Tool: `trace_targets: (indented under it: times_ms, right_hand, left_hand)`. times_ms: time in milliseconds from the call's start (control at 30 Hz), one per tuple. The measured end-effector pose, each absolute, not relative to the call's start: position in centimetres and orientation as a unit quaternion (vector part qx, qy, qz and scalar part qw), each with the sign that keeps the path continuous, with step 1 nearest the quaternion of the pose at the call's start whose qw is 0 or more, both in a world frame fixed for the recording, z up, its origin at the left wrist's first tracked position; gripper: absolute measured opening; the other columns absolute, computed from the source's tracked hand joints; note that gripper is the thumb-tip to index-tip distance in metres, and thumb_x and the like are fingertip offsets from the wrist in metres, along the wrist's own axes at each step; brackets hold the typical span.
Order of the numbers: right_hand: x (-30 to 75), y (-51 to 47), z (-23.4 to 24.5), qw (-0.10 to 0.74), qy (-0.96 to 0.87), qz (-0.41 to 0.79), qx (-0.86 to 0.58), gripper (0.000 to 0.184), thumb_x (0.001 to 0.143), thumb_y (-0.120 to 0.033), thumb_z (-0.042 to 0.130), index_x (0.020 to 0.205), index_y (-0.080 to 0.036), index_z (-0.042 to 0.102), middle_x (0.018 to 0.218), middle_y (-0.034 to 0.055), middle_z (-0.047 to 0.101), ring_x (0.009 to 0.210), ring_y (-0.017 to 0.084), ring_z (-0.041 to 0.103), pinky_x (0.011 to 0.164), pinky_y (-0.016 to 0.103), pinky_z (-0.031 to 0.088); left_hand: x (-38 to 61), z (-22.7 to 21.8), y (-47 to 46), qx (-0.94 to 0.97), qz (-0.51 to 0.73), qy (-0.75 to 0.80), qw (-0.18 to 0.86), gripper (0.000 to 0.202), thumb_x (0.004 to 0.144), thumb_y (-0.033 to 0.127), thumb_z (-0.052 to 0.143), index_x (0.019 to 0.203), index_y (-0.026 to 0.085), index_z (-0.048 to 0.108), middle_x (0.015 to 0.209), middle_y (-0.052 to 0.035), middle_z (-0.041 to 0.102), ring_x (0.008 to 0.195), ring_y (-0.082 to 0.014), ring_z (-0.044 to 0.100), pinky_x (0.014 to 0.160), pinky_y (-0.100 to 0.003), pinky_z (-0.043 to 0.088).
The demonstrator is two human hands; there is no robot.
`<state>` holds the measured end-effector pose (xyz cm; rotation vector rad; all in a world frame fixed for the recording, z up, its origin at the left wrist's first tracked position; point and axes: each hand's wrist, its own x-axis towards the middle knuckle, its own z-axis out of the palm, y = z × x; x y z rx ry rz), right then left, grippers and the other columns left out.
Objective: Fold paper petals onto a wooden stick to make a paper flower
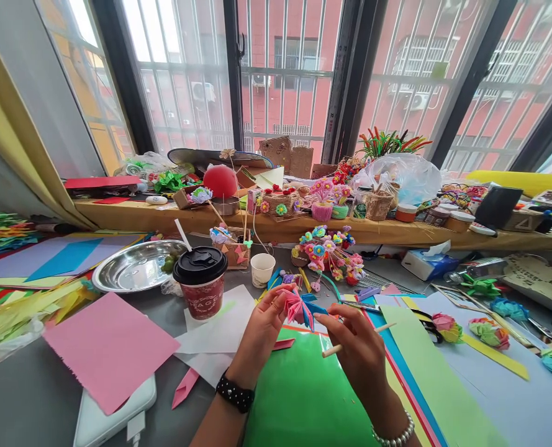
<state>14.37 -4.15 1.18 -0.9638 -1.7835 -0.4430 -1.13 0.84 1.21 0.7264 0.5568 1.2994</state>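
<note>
My left hand, with a black wristband, pinches a small folded paper piece in pink and blue above a green sheet. My right hand, with a bead bracelet, pinches the blue side of the same piece. A thin wooden stick lies across its fingers. Both hands are closed on the paper piece, a little above the table.
A red paper cup with a black lid, a steel bowl, a small white cup and a pink sheet lie to the left. Paper flowers, coloured sheets and a tissue box crowd the right. The window ledge holds craft clutter.
</note>
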Motion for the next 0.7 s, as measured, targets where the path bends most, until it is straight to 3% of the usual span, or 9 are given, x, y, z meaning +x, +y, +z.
trace_targets:
  times_ms: [133,300,467,700]
  right_hand:
    - [14.37,-3.92,1.11,0.506,-0.738,-0.170,-0.414,0.024,0.079,-0.007,0.048,0.089,-0.022,0.063,0.084,0.0056,0.057,0.065,0.010,0.054,0.053,0.020,0.044]
    - [14.22,-3.96,1.16,0.505,-0.731,-0.159,-0.429,0.023,0.080,-0.010,0.046,0.088,-0.023,0.063,0.084,0.0047,0.056,0.056,0.008,0.048,0.050,0.020,0.042]
    - [14.19,-3.76,0.95,0.499,-0.726,-0.140,-0.452,0.022,0.081,-0.014,0.046,0.093,-0.021,0.063,0.087,0.0057,0.054,0.056,0.009,0.049,0.052,0.022,0.045]
    - [14.31,-3.75,0.96,0.519,-0.721,-0.096,-0.449,0.021,0.084,-0.017,0.043,0.097,-0.019,0.060,0.086,0.0064,0.052,0.065,0.011,0.057,0.055,0.022,0.049]
  left_hand:
    - [-1.15,1.33,0.81,0.346,0.604,0.251,0.672,0.019,0.061,0.028,0.068,0.078,0.020,0.065,0.081,0.0003,0.065,0.074,-0.0107,0.058,0.071,-0.021,0.045]
    - [-1.34,1.64,0.82,0.368,0.627,0.256,0.637,0.020,0.061,0.027,0.068,0.079,0.019,0.065,0.093,-0.0023,0.064,0.085,-0.0130,0.056,0.082,-0.024,0.042]
    - [-1.65,1.80,0.82,0.406,0.657,0.299,0.560,0.019,0.063,0.028,0.066,0.079,0.018,0.065,0.099,-0.0045,0.062,0.102,-0.0200,0.050,0.090,-0.030,0.036]
    - [-1.72,2.21,0.39,0.504,0.654,0.360,0.434,0.014,0.071,0.025,0.059,0.082,0.019,0.065,0.104,-0.0051,0.057,0.103,-0.0208,0.048,0.090,-0.031,0.036]
